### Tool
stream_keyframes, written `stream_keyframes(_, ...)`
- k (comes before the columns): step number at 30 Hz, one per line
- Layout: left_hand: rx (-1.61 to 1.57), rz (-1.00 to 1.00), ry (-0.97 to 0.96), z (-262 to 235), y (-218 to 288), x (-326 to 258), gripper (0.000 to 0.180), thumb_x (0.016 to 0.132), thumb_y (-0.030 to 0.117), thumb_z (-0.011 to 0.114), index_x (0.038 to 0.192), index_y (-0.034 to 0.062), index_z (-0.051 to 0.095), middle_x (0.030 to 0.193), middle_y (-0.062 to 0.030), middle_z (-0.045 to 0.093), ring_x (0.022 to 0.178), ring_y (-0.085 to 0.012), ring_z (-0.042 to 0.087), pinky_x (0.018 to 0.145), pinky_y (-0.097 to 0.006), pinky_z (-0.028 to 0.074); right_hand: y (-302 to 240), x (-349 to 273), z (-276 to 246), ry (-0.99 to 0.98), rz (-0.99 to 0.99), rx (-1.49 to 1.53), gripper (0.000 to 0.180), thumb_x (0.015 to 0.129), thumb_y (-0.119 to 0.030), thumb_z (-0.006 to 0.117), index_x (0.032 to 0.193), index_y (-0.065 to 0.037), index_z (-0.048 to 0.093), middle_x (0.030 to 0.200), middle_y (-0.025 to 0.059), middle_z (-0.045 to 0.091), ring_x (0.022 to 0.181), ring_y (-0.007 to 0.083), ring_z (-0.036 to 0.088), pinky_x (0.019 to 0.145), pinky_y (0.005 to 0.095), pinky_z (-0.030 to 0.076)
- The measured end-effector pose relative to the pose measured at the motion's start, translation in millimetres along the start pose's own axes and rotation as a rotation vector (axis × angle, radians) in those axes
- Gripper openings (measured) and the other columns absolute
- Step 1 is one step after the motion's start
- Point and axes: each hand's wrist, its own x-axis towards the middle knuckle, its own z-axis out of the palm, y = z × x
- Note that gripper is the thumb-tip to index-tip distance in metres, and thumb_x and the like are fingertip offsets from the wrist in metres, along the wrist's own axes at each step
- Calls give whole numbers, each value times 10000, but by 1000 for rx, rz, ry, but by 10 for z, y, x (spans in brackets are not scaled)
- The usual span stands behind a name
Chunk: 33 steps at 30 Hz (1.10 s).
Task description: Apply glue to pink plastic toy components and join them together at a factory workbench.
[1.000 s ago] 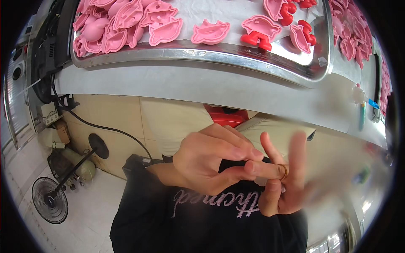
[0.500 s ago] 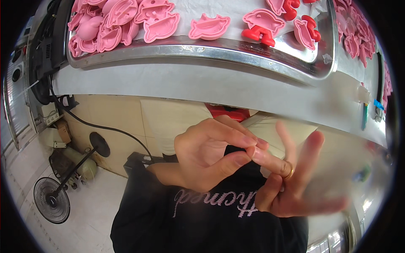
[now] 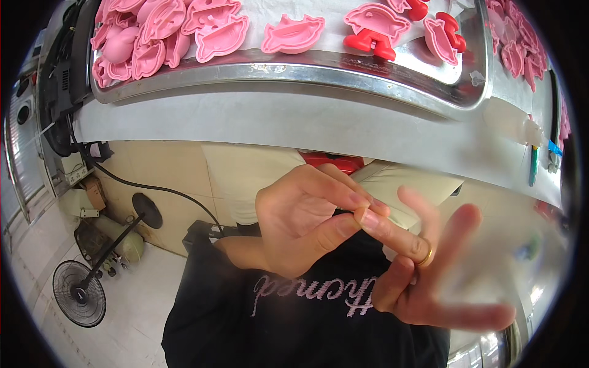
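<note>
In front of my black top, my left hand point(image 3: 304, 214) is closed in a pinch, its thumb and fingers meeting at one fingertip of my right hand. Whether anything small lies in that pinch is hidden. My right hand point(image 3: 423, 264) has its other fingers spread, partly blurred, and grips nothing. A gold ring point(image 3: 425, 255) circles the finger whose tip touches the pinch. Beyond both hands, a metal tray point(image 3: 270, 75) holds several pink fish-shaped shells point(image 3: 294, 34) and red leg-like pieces point(image 3: 372, 43). Neither hand touches the tray.
The grey tabletop point(image 3: 245, 116) runs between me and the tray. More pink pieces point(image 3: 512, 55) lie at the far right. A green, pen-like tool point(image 3: 534, 165) rests by the table's right side. At left are a black cable point(image 3: 147, 183) and a fan point(image 3: 80, 293) on the floor.
Both hands keep the same pose, with the right hand's outer fingers slightly lower and farther right. The view has shifted a little, so the tray pieces appear farther left.
</note>
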Motion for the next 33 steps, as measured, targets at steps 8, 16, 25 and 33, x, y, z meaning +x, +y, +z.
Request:
stream_keyframes(8,-35,-15,1,14,-25,6,182,765,-108,504,937,-66,460,924,-181,518,887,-270,573,774,-362,477,65,34,26,30,-51,54,815,746,72,312,1274,-144,-270,1213,429,198,809,306,614,821,423,446)
stream_keyframes(16,63,143,22,54,-76,-9,233,710,-119,569,910,-40,478,848,-160,519,799,-223,575,737,-315,471,92,22,-121,55,-102,111,815,746,68,318,1276,-138,-265,1206,431,218,808,303,615,818,406,453)
stream_keyframes(25,118,238,69,88,-111,-2,227,686,-97,615,875,-42,501,796,-155,520,677,-203,551,622,-290,480,66,10,-13,299,-77,329,788,785,20,352,1288,-120,-238,1201,430,234,790,287,622,785,366,480)
stream_keyframes(33,164,253,79,69,-108,-17,241,675,-90,634,871,-33,505,784,-148,516,670,-199,529,620,-287,466,-124,-16,-252,178,265,-31,775,810,-16,366,1286,-109,-239,1197,429,242,793,293,621,773,351,484)
